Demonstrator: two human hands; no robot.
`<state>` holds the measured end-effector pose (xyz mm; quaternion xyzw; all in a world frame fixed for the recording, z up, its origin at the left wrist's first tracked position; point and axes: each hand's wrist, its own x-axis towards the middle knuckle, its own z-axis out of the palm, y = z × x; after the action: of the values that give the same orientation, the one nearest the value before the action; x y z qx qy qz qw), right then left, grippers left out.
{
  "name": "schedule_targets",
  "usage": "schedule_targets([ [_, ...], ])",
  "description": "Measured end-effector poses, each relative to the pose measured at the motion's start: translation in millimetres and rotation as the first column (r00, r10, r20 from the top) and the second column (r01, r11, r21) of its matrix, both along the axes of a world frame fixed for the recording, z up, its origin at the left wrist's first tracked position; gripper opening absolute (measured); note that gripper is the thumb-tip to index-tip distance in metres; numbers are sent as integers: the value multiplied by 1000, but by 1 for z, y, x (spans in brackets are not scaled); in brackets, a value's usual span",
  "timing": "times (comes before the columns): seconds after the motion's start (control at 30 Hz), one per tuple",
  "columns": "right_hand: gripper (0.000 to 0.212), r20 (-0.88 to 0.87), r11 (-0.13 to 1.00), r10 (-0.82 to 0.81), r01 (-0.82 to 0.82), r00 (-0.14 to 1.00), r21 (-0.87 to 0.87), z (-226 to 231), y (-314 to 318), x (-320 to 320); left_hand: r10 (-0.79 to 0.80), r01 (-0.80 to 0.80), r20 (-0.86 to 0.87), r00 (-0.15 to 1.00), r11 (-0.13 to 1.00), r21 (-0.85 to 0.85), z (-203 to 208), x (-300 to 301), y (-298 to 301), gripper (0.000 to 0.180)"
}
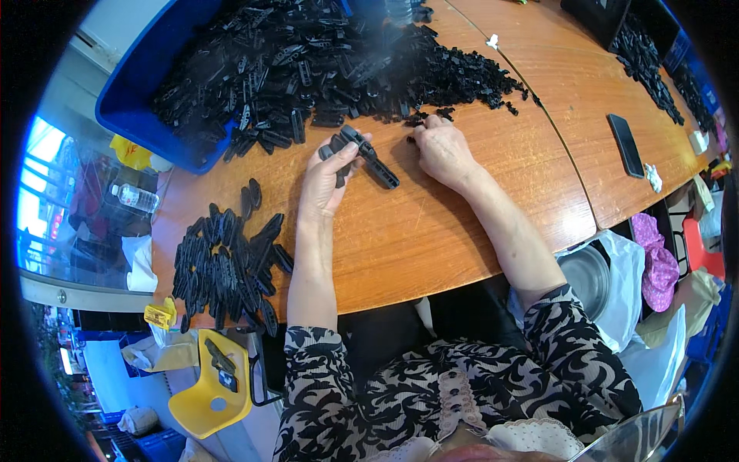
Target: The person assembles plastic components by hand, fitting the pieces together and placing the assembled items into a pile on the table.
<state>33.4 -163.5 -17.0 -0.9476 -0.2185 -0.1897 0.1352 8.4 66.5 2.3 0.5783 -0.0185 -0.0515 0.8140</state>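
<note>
My left hand (325, 177) is closed around long black plastic parts (377, 168), the thumb pressing on top. One part sticks out toward the right, tilted down over the wooden table (400, 246). At the near edge of a heap of small black plastic pieces (462, 73), my right hand (444, 150) has its fingers curled and pressed together. A dark bit shows at those fingertips, too small to make out. Beyond my left hand lies a big heap of longer black plastic parts (285, 69), partly spilling from a blue bin (115, 100).
A pile of black plastic parts (219, 262) lies at the table's left edge. To the right are a phone (625, 146) and crumpled white tissue (653, 178). A yellow chair (204, 400), a metal basin (585, 279) and white plastic bags (625, 285) stand below table height.
</note>
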Motion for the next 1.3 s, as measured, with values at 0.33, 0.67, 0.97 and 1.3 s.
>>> schedule_targets([
  [0.33, 12, -225, 964, 45, 17, 973, 264, 14, 1, -7, -155, 139, -35, 987, 949, -282, -2, -6, -13, 31],
  [0.67, 18, 459, 663, 186, -456, 869, 594, 23, 35, -31, -153, 152, 21, 988, 940, -306, -3, -9, -23, 32],
  [0.97, 20, 527, 744, 206, -482, 825, 463, 23, 32, -33, -102, 106, 28, 994, 961, -257, 3, -12, -26, 31],
  [1.3, 34, 486, 903, 317, -416, 815, 108, 20, 42, -36, 91, -96, -39, 995, 983, -159, -10, -5, -19, 27],
])
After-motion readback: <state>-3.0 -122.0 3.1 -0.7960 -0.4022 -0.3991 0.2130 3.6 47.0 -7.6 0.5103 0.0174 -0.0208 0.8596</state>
